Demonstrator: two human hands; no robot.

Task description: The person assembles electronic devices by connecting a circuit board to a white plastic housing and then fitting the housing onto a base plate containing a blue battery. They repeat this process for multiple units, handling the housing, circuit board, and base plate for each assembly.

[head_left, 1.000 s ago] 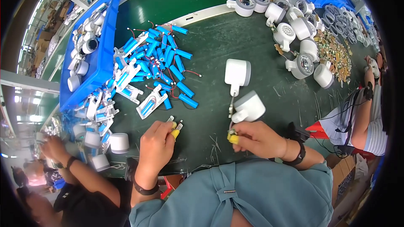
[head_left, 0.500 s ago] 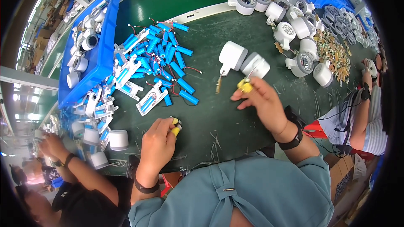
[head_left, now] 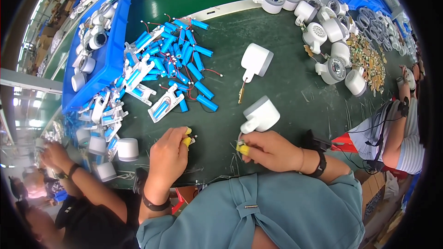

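Observation:
My left hand (head_left: pixel 167 154), with yellow coverings on its fingertips, is closed in a pinch above the near part of the green work surface. A small pale piece (head_left: pixel 194 139) shows at those fingertips; its kind is too small to make out. To the right, my right hand (head_left: pixel 272 150) pinches the small circuit board (head_left: pixel 240 143) at the end of a short lead. That lead runs to a white round housing with a grey rim (head_left: pixel 265 114), which lies tilted just beyond the hand. Farther off lies a similar housing (head_left: pixel 256 60), its narrow board (head_left: pixel 241 93) dangling from its handle stub.
Blue battery cells (head_left: pixel 203 90) with red leads and white handle shells (head_left: pixel 165 107) are heaped left, beside a blue bin (head_left: pixel 110 50). More housings (head_left: pixel 332 71), small boards (head_left: pixel 367 60) and grey rings (head_left: pixel 369 23) lie right. Co-workers' arms (head_left: pixel 99 191) are on both sides.
My right hand has come nearer and to the left, bringing one white housing away from the other. The left hand stays almost in place, still pinched.

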